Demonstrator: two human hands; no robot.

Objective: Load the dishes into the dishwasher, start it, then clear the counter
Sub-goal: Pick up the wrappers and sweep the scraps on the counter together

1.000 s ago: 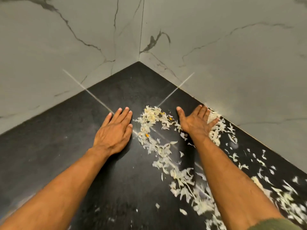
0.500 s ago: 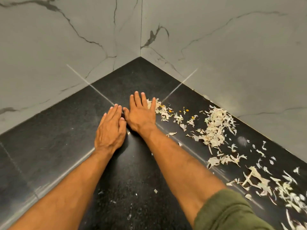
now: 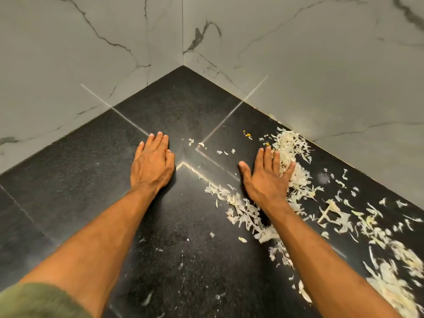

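Observation:
A black stone counter (image 3: pixel 179 106) fills the corner between two marble walls. Pale shredded vegetable scraps (image 3: pixel 290 145) are strewn across its right side, thickest in a heap by the right wall and along a trail toward the near right. My left hand (image 3: pixel 152 164) lies flat on bare counter, fingers together and straight, left of the scraps. My right hand (image 3: pixel 267 177) lies flat with fingers spread, its fingertips on the edge of the scrap heap. Neither hand holds anything.
Grey-veined marble walls (image 3: pixel 298 65) meet at the far corner and bound the counter on two sides. A few orange bits (image 3: pixel 247 134) lie near the right wall. More scraps (image 3: pixel 390 283) pile up at the near right edge.
My right hand has slid from beside my left hand over to the right, onto the scrap heap by the wall. My left hand has stayed flat in about the same place.

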